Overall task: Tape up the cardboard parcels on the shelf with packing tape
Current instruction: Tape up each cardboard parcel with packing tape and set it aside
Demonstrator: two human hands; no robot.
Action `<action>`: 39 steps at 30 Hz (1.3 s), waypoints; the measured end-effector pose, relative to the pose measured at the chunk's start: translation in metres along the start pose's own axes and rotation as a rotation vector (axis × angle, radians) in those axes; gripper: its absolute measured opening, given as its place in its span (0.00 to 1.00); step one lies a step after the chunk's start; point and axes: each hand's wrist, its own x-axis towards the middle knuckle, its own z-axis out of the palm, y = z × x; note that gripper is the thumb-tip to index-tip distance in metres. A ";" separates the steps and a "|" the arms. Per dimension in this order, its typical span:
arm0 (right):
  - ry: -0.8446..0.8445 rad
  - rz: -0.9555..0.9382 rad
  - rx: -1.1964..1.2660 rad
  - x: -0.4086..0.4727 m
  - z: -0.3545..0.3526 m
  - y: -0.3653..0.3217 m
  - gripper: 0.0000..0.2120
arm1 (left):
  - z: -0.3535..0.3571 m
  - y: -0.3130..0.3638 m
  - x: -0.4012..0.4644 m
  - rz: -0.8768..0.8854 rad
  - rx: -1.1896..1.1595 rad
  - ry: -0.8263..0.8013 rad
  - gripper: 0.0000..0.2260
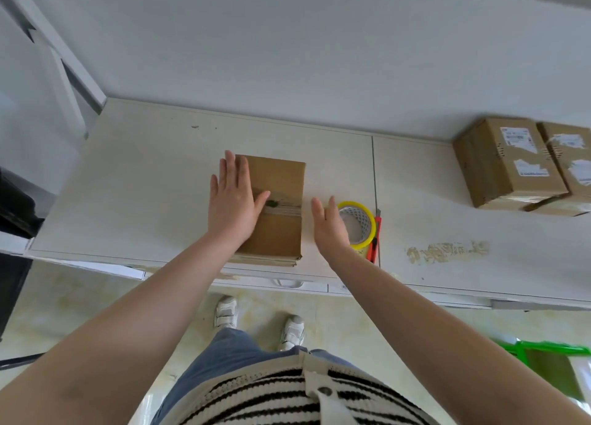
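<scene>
From the head camera I look down on a pale shelf top set against a white wall. My left hand lies flat on the left part of a small cardboard parcel, fingers straight and close together, thumb spread out to the right across the lid; it presses and grips nothing. A band of packing tape crosses the parcel's top just beyond my thumb, with a small green mark beside it. The parcel sits near the front edge of the shelf top, roughly in the middle of my view.

My right hand stands on its edge just right of the parcel, palm facing it, fingers straight and loosely together, holding nothing. I cannot tell whether it touches the parcel's side. Behind that hand lies the tape roll, yellow-rimmed, flat on the shelf top, partly hidden by my palm. Just right of the roll lies a red utility knife.

Well apart, at the far right against the wall, two more cardboard boxes with white labels stand side by side, touching.
</scene>
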 end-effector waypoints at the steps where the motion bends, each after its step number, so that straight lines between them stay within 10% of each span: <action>1: 0.083 -0.075 -0.106 0.001 -0.010 0.008 0.28 | -0.001 0.001 0.000 -0.006 -0.004 0.010 0.34; 4: 0.277 -0.235 -0.512 0.010 -0.035 0.033 0.22 | -0.004 0.009 -0.002 -0.017 -0.043 0.026 0.33; 9: 0.120 -0.227 -0.851 0.017 -0.045 0.048 0.07 | -0.011 0.033 -0.008 0.148 -0.165 0.071 0.28; 21: 0.007 -0.745 -0.298 -0.042 -0.106 -0.024 0.13 | -0.050 0.076 -0.022 0.194 -0.983 -0.171 0.26; 28: -0.001 -0.688 -0.226 -0.044 -0.083 -0.030 0.12 | -0.062 0.076 -0.037 0.146 -1.003 0.185 0.11; 39: -0.027 -0.776 -0.371 -0.040 -0.069 -0.038 0.13 | -0.072 0.064 -0.029 -0.064 -0.825 0.037 0.09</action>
